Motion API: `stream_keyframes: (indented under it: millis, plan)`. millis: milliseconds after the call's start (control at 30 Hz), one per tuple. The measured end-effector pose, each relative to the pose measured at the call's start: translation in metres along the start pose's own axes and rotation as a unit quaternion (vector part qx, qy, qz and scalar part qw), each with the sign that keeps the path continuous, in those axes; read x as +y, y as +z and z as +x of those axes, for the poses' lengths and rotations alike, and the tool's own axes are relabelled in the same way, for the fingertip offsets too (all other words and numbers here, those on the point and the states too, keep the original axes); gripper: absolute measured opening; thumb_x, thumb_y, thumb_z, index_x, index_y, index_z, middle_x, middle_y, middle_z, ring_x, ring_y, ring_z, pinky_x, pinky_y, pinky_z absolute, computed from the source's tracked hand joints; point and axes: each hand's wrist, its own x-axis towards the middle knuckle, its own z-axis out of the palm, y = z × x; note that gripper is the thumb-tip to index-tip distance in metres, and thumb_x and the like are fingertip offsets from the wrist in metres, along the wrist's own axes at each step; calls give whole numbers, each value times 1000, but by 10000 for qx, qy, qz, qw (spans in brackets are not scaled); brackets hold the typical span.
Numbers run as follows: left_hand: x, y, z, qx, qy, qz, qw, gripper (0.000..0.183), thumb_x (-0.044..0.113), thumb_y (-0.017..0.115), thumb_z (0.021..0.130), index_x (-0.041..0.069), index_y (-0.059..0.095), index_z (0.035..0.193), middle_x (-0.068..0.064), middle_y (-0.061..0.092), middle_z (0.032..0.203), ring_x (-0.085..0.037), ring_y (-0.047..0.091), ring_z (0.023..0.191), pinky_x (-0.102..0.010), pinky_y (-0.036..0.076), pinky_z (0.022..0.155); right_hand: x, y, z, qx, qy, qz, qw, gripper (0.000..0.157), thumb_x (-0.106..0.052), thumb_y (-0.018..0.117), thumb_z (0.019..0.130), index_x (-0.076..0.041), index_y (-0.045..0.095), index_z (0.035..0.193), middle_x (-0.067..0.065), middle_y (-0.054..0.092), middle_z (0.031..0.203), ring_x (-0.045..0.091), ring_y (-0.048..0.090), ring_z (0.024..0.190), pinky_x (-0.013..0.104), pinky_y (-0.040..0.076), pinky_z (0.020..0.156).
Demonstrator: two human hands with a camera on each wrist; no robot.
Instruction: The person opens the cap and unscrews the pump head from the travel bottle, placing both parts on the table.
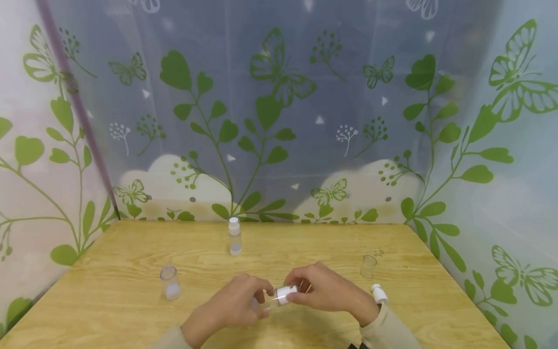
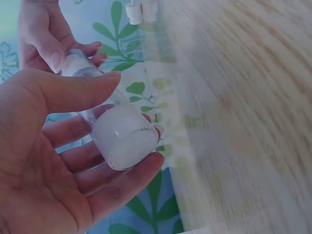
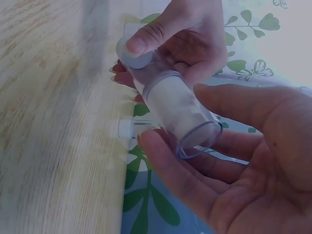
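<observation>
Between both hands is a clear plastic bottle [image 2: 124, 139] with a white base and a white collar, tilted over the table. My left hand [image 1: 237, 301] grips its white-bottomed end, thumb on one side and fingers curled under it. My right hand [image 1: 320, 289] holds the other end, thumb and fingers round a clear sleeve [image 3: 199, 139] over the white collar [image 3: 173, 105]. The sleeve's far rim looks open in the right wrist view. Just beyond my right wrist lies a white pump head [image 1: 379, 293].
An open clear bottle [image 1: 170, 281] with a white bottom stands at the left of the wooden table [image 1: 131, 247]. A white-topped bottle [image 1: 234, 237] stands upright at the back. On the right is a clear cap [image 1: 368, 266]. Patterned curtains [image 1: 279, 121] enclose the table's back and sides.
</observation>
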Motion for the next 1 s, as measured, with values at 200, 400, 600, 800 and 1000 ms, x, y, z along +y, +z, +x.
stream_keyframes:
  millis: [200, 400, 600, 800, 1000]
  plan:
    - [1, 0, 1, 4, 50, -101, 9999, 34, 11, 83, 81, 3, 74, 113, -11, 79, 89, 1, 68, 69, -13, 53, 65, 2, 4, 3, -5, -148, 82, 9999, 22, -24, 70, 99, -10, 72, 116, 2, 77, 103, 0, 68, 86, 18, 57, 77]
    - [-1, -1, 1, -17, -36, -255, 9997, 40, 11, 83, 81, 13, 72, 118, -7, 78, 95, -2, 68, 75, -18, 54, 67, 2, 5, 3, 34, -150, 120, 9998, 21, -21, 71, 98, -10, 72, 117, 3, 76, 103, -1, 67, 86, 17, 57, 76]
    - [-1, -1, 1, -39, -102, -418, 9991, 40, 10, 84, 81, 12, 72, 119, -3, 76, 97, -4, 69, 80, -17, 55, 70, 2, 6, 4, 2, -145, 151, 9998, 21, -17, 70, 99, -8, 72, 117, 4, 76, 105, 0, 67, 86, 17, 57, 76]
    - [0, 0, 1, -14, -49, -440, 9990, 37, 8, 82, 83, 5, 73, 120, -8, 78, 93, -1, 68, 76, -14, 55, 69, 3, 7, 5, 71, -219, 144, 9996, 20, -16, 69, 99, -6, 73, 116, 6, 76, 104, 0, 66, 83, 18, 57, 74]
    - [2, -1, 1, -16, 12, -500, 9987, 36, 1, 79, 83, 2, 74, 119, -8, 78, 90, 0, 67, 73, -13, 54, 66, 4, 7, 5, 172, -217, 181, 9995, 22, -15, 69, 99, -4, 75, 117, 9, 78, 105, 0, 68, 80, 19, 57, 71]
